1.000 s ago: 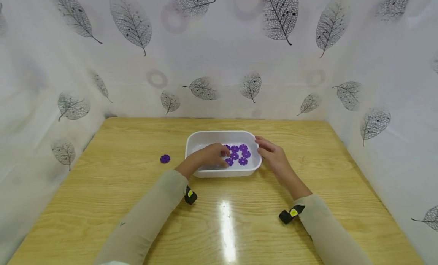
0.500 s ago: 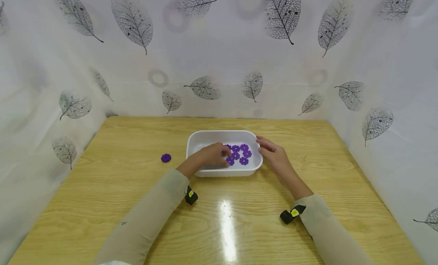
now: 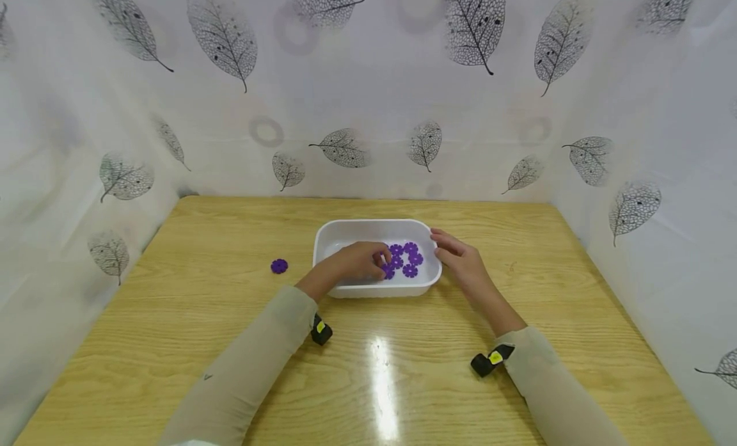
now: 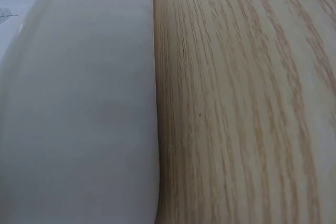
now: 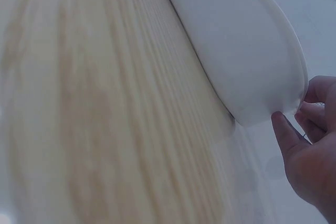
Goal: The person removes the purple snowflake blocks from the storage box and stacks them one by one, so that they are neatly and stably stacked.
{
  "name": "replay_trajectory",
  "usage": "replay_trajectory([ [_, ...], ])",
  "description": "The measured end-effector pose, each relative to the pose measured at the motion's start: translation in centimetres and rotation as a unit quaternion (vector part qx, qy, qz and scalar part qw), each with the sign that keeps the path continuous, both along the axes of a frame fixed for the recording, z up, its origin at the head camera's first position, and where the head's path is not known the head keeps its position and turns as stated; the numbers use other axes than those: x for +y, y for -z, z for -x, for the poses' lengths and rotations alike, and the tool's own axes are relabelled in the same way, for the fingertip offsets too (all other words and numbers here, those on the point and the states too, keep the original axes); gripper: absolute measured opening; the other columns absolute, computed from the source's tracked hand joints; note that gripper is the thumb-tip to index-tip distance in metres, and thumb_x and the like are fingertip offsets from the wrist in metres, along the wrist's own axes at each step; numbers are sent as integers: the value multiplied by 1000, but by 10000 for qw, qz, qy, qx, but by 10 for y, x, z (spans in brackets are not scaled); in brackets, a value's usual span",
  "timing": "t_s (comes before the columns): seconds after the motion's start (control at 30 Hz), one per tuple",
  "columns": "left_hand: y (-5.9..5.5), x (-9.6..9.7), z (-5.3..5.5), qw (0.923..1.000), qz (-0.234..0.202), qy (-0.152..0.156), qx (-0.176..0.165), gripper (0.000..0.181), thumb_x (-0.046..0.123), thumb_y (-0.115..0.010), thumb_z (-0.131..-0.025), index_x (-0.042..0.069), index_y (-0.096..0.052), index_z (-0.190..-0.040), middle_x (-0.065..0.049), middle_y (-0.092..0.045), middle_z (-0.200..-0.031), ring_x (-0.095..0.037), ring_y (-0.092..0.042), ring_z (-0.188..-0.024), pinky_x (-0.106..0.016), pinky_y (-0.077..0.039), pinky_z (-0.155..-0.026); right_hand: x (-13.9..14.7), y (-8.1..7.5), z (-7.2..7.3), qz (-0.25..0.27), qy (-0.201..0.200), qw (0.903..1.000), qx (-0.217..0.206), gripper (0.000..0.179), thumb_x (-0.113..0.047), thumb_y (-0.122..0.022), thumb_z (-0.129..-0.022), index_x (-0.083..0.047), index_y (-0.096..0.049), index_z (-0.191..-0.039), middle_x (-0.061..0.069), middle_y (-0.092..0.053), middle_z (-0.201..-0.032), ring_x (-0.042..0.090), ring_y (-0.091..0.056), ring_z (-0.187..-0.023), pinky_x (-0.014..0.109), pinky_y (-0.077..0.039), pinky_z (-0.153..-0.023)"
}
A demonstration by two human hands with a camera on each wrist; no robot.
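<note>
A white plastic tray (image 3: 380, 292) stands on the wooden table. Inside its right half lie several purple flower-shaped discs (image 3: 410, 270). My left hand (image 3: 358, 260) reaches over the near wall into the tray, thumb and forefinger bent at the leftmost discs; whether it pinches one I cannot tell. My right hand (image 3: 462, 262) holds the tray's right end, and the right wrist view has its thumb (image 5: 283, 129) against the outer wall and fingers at the rim. The left wrist view has only the tray's outer wall (image 4: 84, 87) and the table, no hand.
One purple flower-shaped piece (image 3: 279, 266) lies on the table (image 3: 230, 318) to the left of the tray. A white curtain with a leaf print (image 3: 368, 87) encloses the table at the back and both sides. Light glares on the tabletop in front.
My left thumb and forefinger have drawn closer together over the leftmost discs. The right hand keeps its place at the tray's end, and the tray stays put.
</note>
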State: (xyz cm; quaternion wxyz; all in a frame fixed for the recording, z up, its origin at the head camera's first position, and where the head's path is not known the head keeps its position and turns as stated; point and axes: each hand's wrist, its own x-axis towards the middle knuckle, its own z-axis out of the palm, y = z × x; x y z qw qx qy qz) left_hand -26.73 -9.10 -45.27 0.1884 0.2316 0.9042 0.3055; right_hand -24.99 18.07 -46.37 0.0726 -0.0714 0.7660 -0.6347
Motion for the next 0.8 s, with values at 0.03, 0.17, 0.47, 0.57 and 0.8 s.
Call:
replay_trajectory([
  [0.03, 0, 0, 0, 10000, -10, -6, -15, 24, 19, -76, -89, 21, -67, -111, 1, -69, -106, -17, -63, -102, -39, -50, -97, 0, 0, 0, -2, -2, 10000, -5, 41, -19, -60, -101, -10, -59, -141, -6, -43, -158, 13, -35, -149, 20, -37, -111],
  [0.17, 0, -1, 1, 10000, -48, -65, -43, 24, 19, -74, -91, 22, -67, -114, 0, -68, -106, -16, -62, -99, -36, -52, -92, 1, 1, 0, 10, 1, 10000, -35, 41, -21, -60, -102, -11, -59, -141, -8, -43, -158, 11, -34, -149, 20, -37, -112],
  [0.47, -2, 0, 1, 9999, 47, 104, -127, 43, 24, -79, -87, 16, -65, -127, -1, -68, -109, -17, -62, -103, -37, -50, -98, 0, 0, 0, -60, 1, 10000, 7, 41, -21, -60, -102, -11, -59, -141, -8, -44, -158, 10, -33, -149, 20, -36, -112],
  [0.57, -3, 0, 0, 9998, 90, 141, -141, 43, 23, -80, -86, 15, -66, -126, -1, -68, -109, -17, -63, -104, -38, -49, -99, 0, -1, -2, -37, -13, 10000, 23, 41, -20, -60, -102, -10, -58, -142, -7, -43, -158, 11, -33, -149, 19, -37, -111],
  [0.8, -2, -1, -1, 9997, 121, 206, -105, 36, 21, -79, -87, 16, -68, -121, 0, -69, -108, -16, -63, -102, -37, -50, -99, 0, -3, -3, -16, 0, 10000, 50, 42, -19, -60, -102, -9, -58, -142, -6, -43, -158, 12, -33, -150, 17, -37, -110],
])
